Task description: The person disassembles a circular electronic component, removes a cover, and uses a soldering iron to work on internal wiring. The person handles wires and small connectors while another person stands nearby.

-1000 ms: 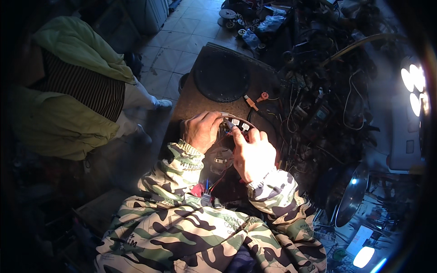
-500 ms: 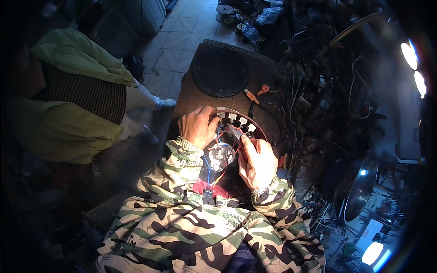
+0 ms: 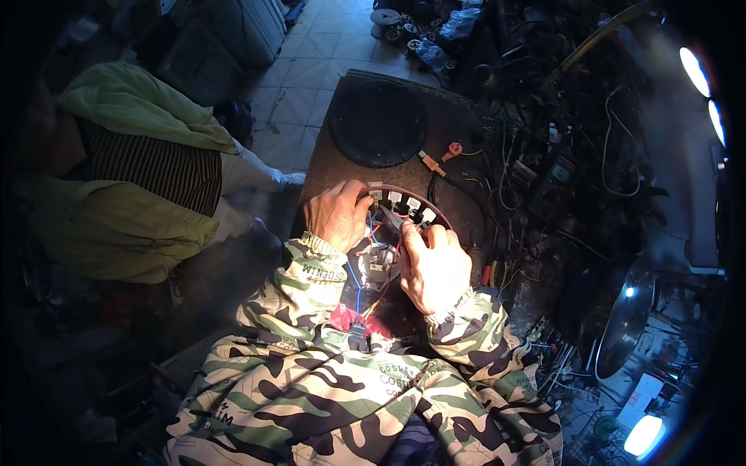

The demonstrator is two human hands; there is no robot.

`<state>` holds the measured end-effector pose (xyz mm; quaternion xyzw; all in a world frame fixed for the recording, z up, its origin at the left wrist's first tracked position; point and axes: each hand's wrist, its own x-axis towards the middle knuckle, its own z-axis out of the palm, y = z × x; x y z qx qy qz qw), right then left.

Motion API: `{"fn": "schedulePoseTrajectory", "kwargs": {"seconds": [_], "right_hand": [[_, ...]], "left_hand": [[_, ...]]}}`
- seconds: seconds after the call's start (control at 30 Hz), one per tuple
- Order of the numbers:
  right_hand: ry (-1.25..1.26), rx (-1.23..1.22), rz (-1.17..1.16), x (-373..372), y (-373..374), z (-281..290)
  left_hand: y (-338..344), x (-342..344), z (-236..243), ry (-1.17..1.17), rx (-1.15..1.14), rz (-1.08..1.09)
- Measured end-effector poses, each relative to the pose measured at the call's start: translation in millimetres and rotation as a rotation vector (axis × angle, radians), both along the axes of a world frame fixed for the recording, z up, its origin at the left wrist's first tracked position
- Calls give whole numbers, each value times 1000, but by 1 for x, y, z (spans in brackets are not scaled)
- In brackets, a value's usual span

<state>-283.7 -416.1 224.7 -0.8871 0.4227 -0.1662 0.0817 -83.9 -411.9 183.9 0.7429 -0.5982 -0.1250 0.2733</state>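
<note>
A round, dark appliance housing with a brown rim (image 3: 424, 199) lies open on the table before me. Along the inside of its far rim sits a row of white-and-black switches (image 3: 412, 205), with red and blue wires running from them. My left hand (image 3: 339, 217) is closed on the rim's left side, thumb and fingers pinching near the leftmost switch. In my right hand (image 3: 437, 268) is a grey pointed metal tool (image 3: 392, 217), its tip among the wires by the switches. A clear round part (image 3: 377, 264) sits mid-housing. Below it, wires meet a black connector (image 3: 357, 331).
Beyond the housing lie a black round disc (image 3: 378, 124) and an orange plug (image 3: 453, 151) with a cable on the wooden table (image 3: 322, 175). Tangled cables and a meter (image 3: 559, 172) crowd the right. A person in a yellow-green jacket (image 3: 128, 248) is at left.
My right hand has shifted slightly left, and the tool's tip now sits a little further left and deeper among the wires. The left hand keeps its place on the rim.
</note>
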Motion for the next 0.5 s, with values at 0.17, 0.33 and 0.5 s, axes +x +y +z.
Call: {"fn": "schedulePoseTrajectory", "kwargs": {"seconds": [0.17, 0.33, 0.5], "right_hand": [[172, -56, -34, 19, 14, -9], [262, -94, -72, 28, 22, -11], [269, -84, -89, 29, 23, -11]], "left_hand": [[-3, 5, 9, -27, 87, -114], [-6, 16, -9, -14, -5, -326], [-7, 9, 0, -4, 67, -255]]}}
